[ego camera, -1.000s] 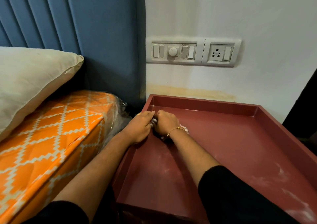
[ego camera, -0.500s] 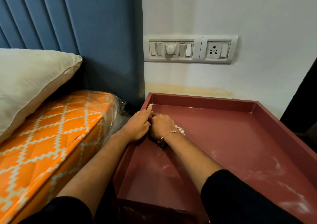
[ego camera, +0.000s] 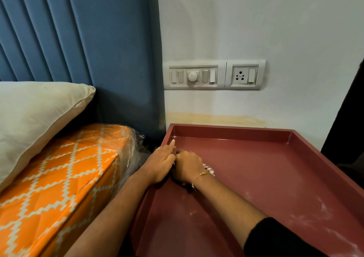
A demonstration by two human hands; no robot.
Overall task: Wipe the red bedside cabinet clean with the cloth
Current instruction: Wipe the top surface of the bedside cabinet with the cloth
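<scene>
Cloth (ego camera: 209,169) bunched on dusty red cabinet (ego camera: 256,178).

cloth (ego camera: 209,169): mostly hidden under right hand (ego camera: 188,166) | cabinet (ego camera: 275,178): near edge cut off

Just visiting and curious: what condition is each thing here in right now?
Red bedside cabinet: recessed top, whitish dusty smears near front and right.
Cloth: bunched under the right hand, mostly hidden.
Right hand: curled over the cloth.
Left hand: beside it at the cabinet's left edge.
Mattress: plastic-wrapped.

Both hands (ego camera: 175,165) press cloth (ego camera: 209,169) in red cabinet's (ego camera: 275,178) corner.
</scene>
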